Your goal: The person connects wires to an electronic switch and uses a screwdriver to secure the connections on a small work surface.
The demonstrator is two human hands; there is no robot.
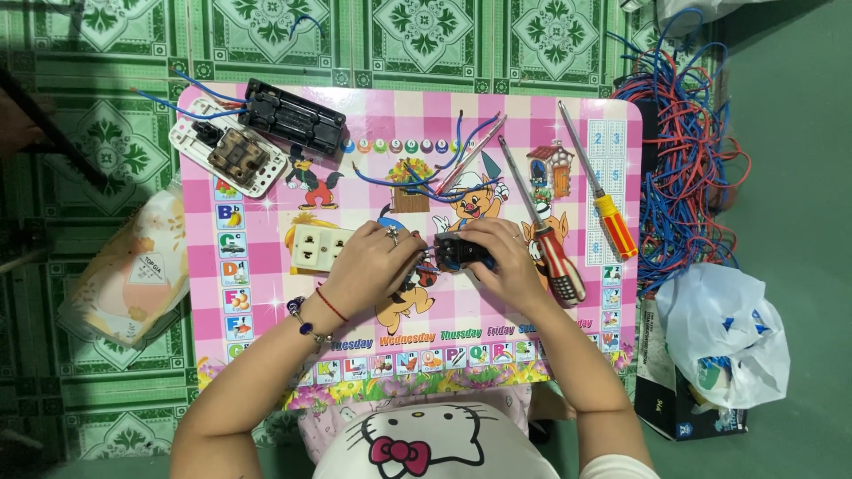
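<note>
Pink cartoon-printed table (266, 355) over green tiled floor, where left hand (377, 262) and right hand (501, 257) together grip a small black electrical switch module (459, 252) between them, beside a cream socket (318, 247).

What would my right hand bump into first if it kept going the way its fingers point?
Probably the left hand: the right hand points leftward across the small black part that both hold, though depth is unclear.
</note>
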